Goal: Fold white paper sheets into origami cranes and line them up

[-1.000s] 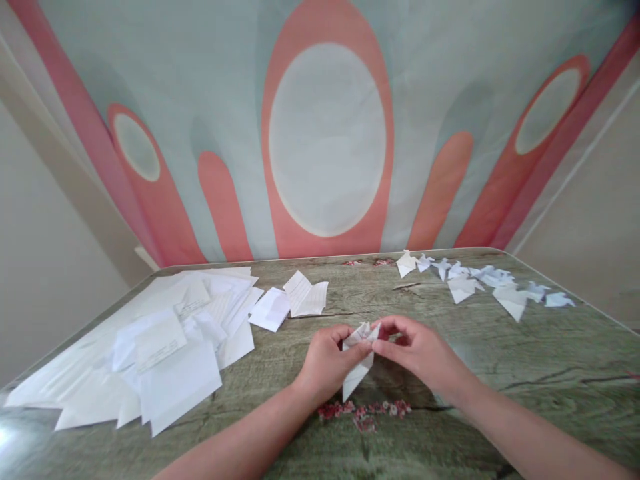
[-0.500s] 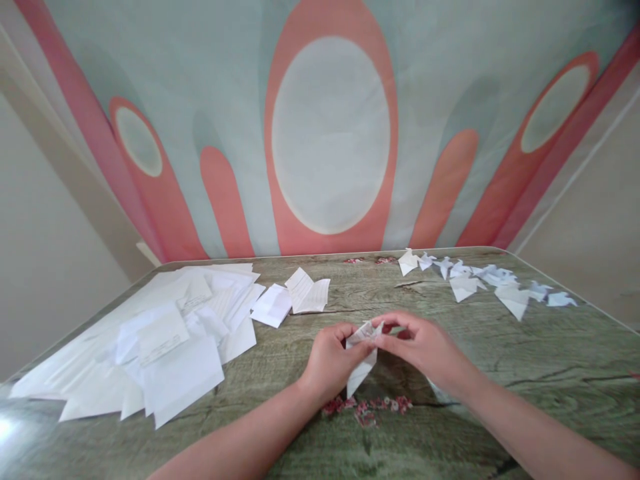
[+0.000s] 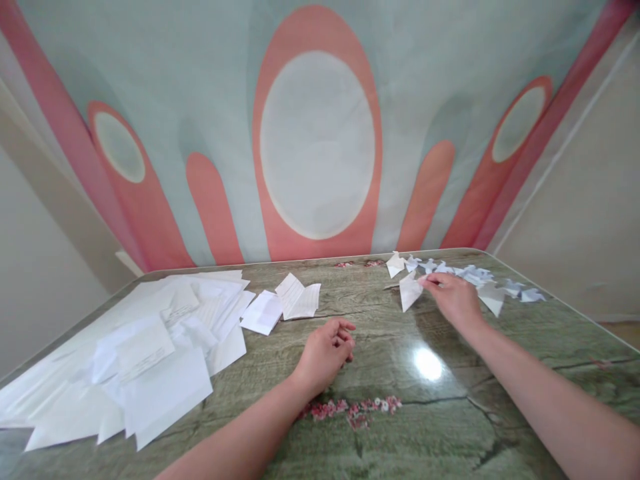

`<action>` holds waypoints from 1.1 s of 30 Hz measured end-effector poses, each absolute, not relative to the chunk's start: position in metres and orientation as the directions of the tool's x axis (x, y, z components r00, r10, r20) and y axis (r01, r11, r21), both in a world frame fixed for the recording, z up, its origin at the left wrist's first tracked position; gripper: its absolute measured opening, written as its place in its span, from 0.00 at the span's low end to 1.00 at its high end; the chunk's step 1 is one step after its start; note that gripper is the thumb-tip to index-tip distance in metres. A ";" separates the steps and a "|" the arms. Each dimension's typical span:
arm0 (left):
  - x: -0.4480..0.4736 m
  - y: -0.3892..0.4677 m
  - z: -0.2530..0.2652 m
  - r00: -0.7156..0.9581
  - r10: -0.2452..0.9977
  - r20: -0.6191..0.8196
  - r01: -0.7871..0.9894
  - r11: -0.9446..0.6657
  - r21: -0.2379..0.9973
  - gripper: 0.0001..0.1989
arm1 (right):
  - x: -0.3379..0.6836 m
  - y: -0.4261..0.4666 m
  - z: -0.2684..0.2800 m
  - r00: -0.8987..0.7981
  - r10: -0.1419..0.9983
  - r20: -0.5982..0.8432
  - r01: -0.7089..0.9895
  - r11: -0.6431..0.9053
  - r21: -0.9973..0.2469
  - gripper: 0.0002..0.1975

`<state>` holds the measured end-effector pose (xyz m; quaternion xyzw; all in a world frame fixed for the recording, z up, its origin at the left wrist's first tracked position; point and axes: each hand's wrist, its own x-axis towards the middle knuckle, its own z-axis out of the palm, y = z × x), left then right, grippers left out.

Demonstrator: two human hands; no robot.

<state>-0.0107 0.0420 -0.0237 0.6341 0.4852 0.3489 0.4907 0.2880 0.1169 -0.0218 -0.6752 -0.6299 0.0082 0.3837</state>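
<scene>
My right hand pinches a folded paper bird by one end, at the near side of a row of similar folded paper birds. Its white body hangs point down, and I cannot tell whether it touches the table. Over the middle of the table, my left hand is empty, its fingers loosely curled and a little apart. Ahead of it lie a creased lined sheet and a small folded white paper.
Loose white sheets form a wide, untidy pile on the left of the wood-patterned table. A patterned backdrop rises behind the far edge. Printed pink flowers and a bright light reflection show on the tabletop.
My right hand has carried the paper bird forward and right, from between both hands to the row of birds. My left hand has let go of it and stays near the middle.
</scene>
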 end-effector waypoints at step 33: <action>-0.012 0.038 -0.015 0.370 0.928 0.041 0.490 -0.233 0.840 0.08 | 0.320 0.141 -0.059 0.252 0.876 0.411 0.928 -0.097 -0.361 0.09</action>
